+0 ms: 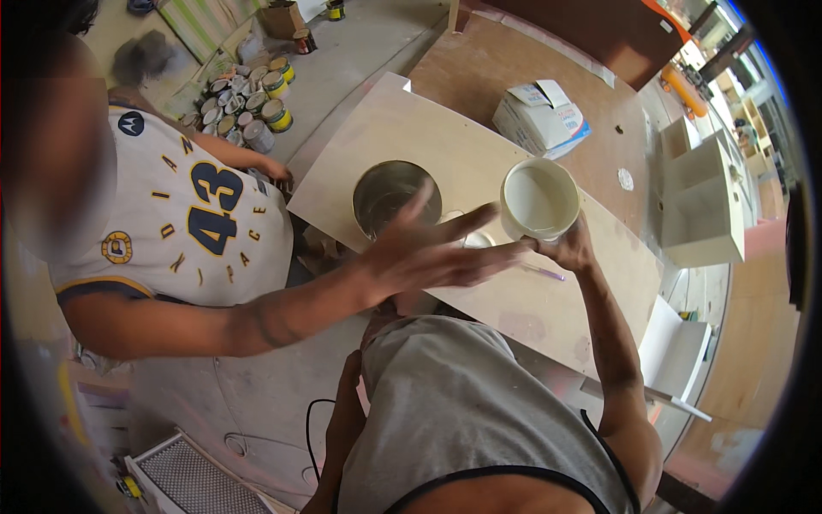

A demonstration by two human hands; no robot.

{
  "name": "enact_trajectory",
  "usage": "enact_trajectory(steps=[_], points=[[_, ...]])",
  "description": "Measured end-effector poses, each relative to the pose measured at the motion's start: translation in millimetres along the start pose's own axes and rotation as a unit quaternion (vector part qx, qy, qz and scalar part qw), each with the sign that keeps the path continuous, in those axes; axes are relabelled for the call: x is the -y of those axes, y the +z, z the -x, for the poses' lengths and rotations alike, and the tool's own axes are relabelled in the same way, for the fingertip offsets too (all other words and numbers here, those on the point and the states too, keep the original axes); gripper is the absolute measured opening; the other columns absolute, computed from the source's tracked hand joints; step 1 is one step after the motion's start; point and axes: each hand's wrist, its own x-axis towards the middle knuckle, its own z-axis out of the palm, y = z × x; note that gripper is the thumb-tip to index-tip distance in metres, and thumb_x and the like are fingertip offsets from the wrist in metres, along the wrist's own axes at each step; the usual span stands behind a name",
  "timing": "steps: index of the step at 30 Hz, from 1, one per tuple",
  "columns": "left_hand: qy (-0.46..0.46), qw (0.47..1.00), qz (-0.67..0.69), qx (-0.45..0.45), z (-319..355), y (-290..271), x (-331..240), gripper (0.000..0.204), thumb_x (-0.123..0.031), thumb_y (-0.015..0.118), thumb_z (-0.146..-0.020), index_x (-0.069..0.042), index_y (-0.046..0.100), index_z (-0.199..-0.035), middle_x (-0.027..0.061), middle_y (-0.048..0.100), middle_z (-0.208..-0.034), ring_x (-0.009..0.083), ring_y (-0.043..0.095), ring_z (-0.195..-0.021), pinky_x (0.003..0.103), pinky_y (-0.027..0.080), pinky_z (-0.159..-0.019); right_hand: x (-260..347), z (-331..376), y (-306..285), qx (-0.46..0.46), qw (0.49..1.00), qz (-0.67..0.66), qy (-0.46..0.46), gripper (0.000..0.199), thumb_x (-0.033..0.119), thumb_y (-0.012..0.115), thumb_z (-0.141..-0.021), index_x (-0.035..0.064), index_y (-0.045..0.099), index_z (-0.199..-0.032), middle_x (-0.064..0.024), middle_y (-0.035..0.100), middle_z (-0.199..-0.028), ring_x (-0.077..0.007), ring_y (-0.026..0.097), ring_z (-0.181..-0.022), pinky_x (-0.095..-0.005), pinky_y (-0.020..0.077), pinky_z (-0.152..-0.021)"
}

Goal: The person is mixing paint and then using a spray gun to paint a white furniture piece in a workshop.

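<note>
My right hand [571, 247] grips a pale tub [572, 190] by its lower side, over the right part of the board-topped table [488, 154]. The tub is tilted so its mouth shows, with whitish stuff inside. My left arm [345, 415] hangs by my grey shirt, and its hand cannot be made out. A co-worker's outstretched hand [441, 248], blurred and with fingers spread, reaches across in front of me toward the tub. Behind that hand stands a round metal can [377, 184], open at the top. A small white-topped container [478, 240] is partly covered by the co-worker's fingers.
The co-worker [197, 206] stands close on my left. Farther back on the brown surface sits a white cardboard box [544, 120]. Several paint cans [257, 133] crowd the floor at far left. A thin purplish stick [544, 272] lies beside the tub. White cabinets [702, 201] stand at right.
</note>
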Motion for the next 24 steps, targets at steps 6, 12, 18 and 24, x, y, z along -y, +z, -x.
enact_trajectory(steps=[6, 12, 18, 24], points=[[0.000, 0.997, -0.079, -0.006, -82, 36, 6, 0.105, -0.041, 0.083, -0.070, -0.027, 0.029, -0.159, 0.0181, 0.015, -0.159, 0.0350, 0.033, -0.138, 0.044, 0.034, -0.112, -13, -41, 21, 0.033, 0.986, -0.151, 0.066, 0.094, 0.032, 0.086, -0.069, 0.0061, 0.040, -0.147, -0.0157, 0.054, -0.140, -0.0291, 0.056, -0.127, -0.0436, 0.0477, -0.105], [-0.101, 0.993, -0.039, -0.048, -99, 43, 24, 0.104, -0.034, 0.081, -0.067, -0.024, 0.031, -0.158, 0.0203, 0.022, -0.154, 0.0356, 0.038, -0.134, 0.042, 0.041, -0.109, -6, -60, 11, 0.017, 0.998, -0.060, 0.020, 0.092, 0.026, 0.084, -0.071, 0.0043, 0.037, -0.147, -0.0169, 0.053, -0.141, -0.0323, 0.054, -0.128, -0.0455, 0.0474, -0.106], [-0.076, 0.996, -0.050, -0.020, -121, 41, 43, 0.107, -0.028, 0.083, -0.062, -0.018, 0.034, -0.156, 0.0258, 0.033, -0.149, 0.0369, 0.046, -0.129, 0.042, 0.044, -0.107, -2, -71, 4, -0.013, 0.999, -0.038, 0.025, 0.091, 0.023, 0.083, -0.072, 0.0035, 0.037, -0.147, -0.0179, 0.053, -0.140, -0.0329, 0.054, -0.128, -0.0459, 0.0477, -0.105], [-0.080, 0.997, -0.009, 0.006, -138, 42, 37, 0.103, -0.016, 0.086, -0.064, -0.021, 0.035, -0.154, 0.0153, 0.030, -0.154, 0.0330, 0.042, -0.138, 0.038, 0.046, -0.109, 0, -65, -8, -0.027, 0.996, -0.057, 0.060, 0.088, 0.020, 0.080, -0.073, 0.0025, 0.036, -0.147, -0.0190, 0.052, -0.140, -0.0329, 0.053, -0.128, -0.0449, 0.0471, -0.105]])
